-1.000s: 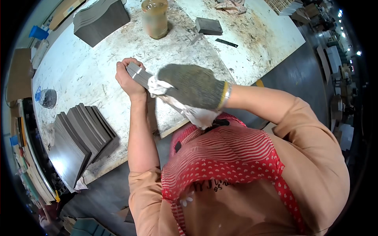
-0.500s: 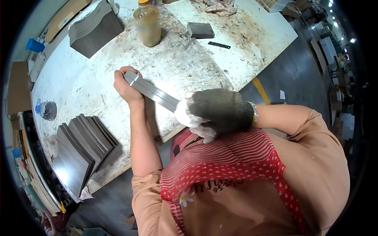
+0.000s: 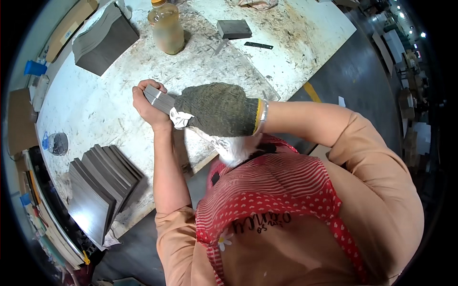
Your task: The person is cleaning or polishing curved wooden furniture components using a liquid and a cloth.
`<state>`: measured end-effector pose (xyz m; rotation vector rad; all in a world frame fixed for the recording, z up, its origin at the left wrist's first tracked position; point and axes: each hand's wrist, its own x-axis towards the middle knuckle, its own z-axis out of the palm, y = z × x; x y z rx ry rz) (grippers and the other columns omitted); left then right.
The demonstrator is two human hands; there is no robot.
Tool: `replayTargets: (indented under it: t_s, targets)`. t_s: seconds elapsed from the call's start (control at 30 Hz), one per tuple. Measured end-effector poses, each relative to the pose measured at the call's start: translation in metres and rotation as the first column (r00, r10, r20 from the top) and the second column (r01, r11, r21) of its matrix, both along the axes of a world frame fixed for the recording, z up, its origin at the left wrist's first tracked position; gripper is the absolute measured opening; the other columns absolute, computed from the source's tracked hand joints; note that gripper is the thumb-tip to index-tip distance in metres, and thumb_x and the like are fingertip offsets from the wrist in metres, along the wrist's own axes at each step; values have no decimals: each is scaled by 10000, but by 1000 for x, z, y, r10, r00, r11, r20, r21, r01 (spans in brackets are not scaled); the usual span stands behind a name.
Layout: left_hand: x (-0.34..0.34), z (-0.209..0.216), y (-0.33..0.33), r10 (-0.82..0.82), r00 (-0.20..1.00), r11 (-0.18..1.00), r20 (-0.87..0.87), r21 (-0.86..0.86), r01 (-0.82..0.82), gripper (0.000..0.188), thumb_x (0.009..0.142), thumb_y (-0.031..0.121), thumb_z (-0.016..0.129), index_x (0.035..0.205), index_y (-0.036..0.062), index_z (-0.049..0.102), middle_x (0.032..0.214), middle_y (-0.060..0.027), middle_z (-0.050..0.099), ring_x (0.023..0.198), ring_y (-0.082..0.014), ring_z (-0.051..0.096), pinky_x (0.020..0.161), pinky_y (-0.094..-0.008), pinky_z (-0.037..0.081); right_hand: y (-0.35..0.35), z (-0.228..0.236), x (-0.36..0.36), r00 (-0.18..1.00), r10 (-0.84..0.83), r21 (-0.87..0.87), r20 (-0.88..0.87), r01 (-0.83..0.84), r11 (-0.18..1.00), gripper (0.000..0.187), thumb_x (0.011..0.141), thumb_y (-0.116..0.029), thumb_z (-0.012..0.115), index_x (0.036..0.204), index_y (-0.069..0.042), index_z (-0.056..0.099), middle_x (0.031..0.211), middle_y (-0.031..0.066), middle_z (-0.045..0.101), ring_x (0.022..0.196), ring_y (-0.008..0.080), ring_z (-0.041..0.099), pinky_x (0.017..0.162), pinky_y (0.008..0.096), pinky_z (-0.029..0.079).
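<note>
My bare left hand (image 3: 148,110) is wrapped round the far end of a short stack of narrow grey panels (image 3: 161,100), seen edge-on and held over the table. On my right hand (image 3: 214,108) is a dark knitted glove with a yellow cuff edge. Its fingers are closed on a white cloth (image 3: 234,148) that lies against the panels' edges, near my left hand. Glove and cloth cover the near end of the stack. Curved dark grey panels (image 3: 102,174) stand fanned out on the table, left of my left forearm.
The stained white table (image 3: 109,112) bears a block of wavy-edged grey panels (image 3: 107,40), a cloudy jar with an orange cap (image 3: 167,33), a grey block (image 3: 234,29) and a small black ruler (image 3: 258,45). A clear bottle with a blue cap (image 3: 58,144) lies at the left.
My right hand has slid the cloth left and away from me along the panels, toward my left hand. My left hand keeps its grip. The whole view has shifted slightly.
</note>
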<state>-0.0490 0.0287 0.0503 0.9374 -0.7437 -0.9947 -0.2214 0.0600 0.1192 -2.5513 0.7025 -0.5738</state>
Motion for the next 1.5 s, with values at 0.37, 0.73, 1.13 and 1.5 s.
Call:
replayTargets:
  t_s: [0.37,0.73,1.13,1.5]
  targets:
    - [5,4,7,-125,989,981,-81,140,135,585,945,487,222,736,39,535,632,-77,529,573,-179,485,577,-287,410,22,29,-53,996,-61,-30,-62,59,998,347,753,-255,611,1058,-91,583,929,127,587,876,261,604,737,362,497]
    - [20,-85,-5,170,965,980,201,65,-186,386,955,342,338,1022,14,531,956,-84,556,883,-205,538,768,-325,443,-55,-13,78,986,-130,-297,102,155,942,312,840,-301,526,1023,-56,591,1217,136,532,1010,312,543,971,412,351]
    - [-21,-32,2,145,967,988,-210,86,-130,358,957,273,319,1193,40,454,1111,-90,530,972,-202,542,850,-327,454,-88,-15,73,998,-58,-447,20,61,892,397,779,-277,547,1057,6,555,1024,179,589,977,287,566,853,397,429]
    - [8,-102,-2,296,897,955,330,-86,-284,429,966,303,313,923,3,615,896,-88,587,895,-186,526,756,-294,444,-38,26,46,986,-48,-196,-158,17,980,455,856,-303,543,1249,-80,484,1302,165,447,1218,285,428,1017,376,347]
